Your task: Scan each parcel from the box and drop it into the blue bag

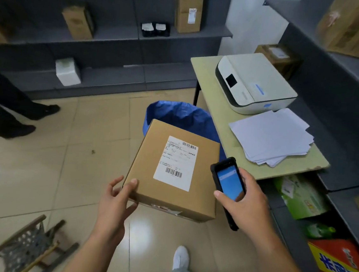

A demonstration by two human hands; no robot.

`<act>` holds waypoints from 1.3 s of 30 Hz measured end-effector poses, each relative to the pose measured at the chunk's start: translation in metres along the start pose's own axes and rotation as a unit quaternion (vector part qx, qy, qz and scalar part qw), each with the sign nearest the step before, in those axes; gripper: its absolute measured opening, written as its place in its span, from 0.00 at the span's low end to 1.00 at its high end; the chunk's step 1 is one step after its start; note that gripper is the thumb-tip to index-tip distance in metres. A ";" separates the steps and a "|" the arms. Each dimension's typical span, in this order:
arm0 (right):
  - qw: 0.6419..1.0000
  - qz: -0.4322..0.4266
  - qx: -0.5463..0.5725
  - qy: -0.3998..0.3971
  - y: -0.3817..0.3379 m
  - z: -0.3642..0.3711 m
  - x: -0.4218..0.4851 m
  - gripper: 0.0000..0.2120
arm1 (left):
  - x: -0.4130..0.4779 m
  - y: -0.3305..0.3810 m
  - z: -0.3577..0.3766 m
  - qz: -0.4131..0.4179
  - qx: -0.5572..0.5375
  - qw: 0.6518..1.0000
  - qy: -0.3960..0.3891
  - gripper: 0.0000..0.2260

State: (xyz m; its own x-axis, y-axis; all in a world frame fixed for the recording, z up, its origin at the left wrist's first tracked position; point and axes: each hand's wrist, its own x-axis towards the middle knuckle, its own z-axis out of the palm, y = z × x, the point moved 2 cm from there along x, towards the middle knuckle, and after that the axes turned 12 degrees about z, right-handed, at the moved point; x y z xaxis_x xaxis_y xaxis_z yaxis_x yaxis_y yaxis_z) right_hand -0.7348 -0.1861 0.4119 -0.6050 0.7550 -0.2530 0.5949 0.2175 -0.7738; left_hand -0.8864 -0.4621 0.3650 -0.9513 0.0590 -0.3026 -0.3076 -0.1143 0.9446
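- My left hand [118,197] pinches the near left corner of the parcel [149,176], thumb on the top face and fingers curled beneath, and holds it in the air with the white label [176,163] facing up.
- The parcel's far edge overlaps the mouth of the blue bag [176,112], which stands on the floor tiles just beside the left edge of the table [218,117].
- My right hand [246,197] wraps round the handheld scanner [228,182], its screen lit blue, just beside the parcel's right edge.
- The step in hand looks like the scan. I would level the parcel, aim the scanner's head at one barcode only, and wait for the read before letting go.
- A one-corner grip is thin — the parcel may twist, so I would release it squarely over the bag's mouth.
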 end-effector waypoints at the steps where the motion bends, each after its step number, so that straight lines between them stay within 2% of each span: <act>1: 1.000 -0.003 0.000 -0.002 -0.008 0.005 0.010 0.40 | 0.007 0.005 0.002 0.000 0.003 1.000 0.005 0.19; 12: 0.999 -0.002 -0.015 -0.044 -0.065 0.077 0.059 0.39 | 0.093 0.024 -0.005 -0.009 0.021 1.000 0.010 0.16; 16: 0.999 0.023 -0.024 -0.026 -0.088 0.108 0.082 0.41 | 0.151 0.028 -0.013 -0.010 0.027 1.000 -0.009 0.17; 22: 0.997 0.072 -0.024 0.022 -0.134 0.152 0.107 0.44 | 0.259 0.056 -0.021 -0.002 0.052 0.996 -0.073 0.19; 27: 0.992 0.104 -0.006 0.073 -0.163 0.165 0.122 0.43 | 0.333 0.077 0.002 -0.015 0.063 0.989 -0.133 0.19; 35: 0.978 0.167 0.037 0.118 -0.165 0.153 0.147 0.43 | 0.387 0.077 0.082 -0.036 0.119 0.962 -0.244 0.15; 39: 0.975 0.173 0.043 0.135 -0.152 0.146 0.183 0.43 | 0.401 0.074 0.121 -0.032 0.151 0.949 -0.276 0.17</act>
State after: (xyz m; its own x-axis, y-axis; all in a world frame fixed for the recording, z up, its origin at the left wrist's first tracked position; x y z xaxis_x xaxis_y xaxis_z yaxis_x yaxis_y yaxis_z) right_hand -1.0126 -0.1713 0.3987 -0.2073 0.9119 -0.3542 0.6852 -0.1231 -0.7179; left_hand -1.2877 -0.3266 0.3287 -0.7495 0.5755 -0.3272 -0.2660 0.1908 0.9449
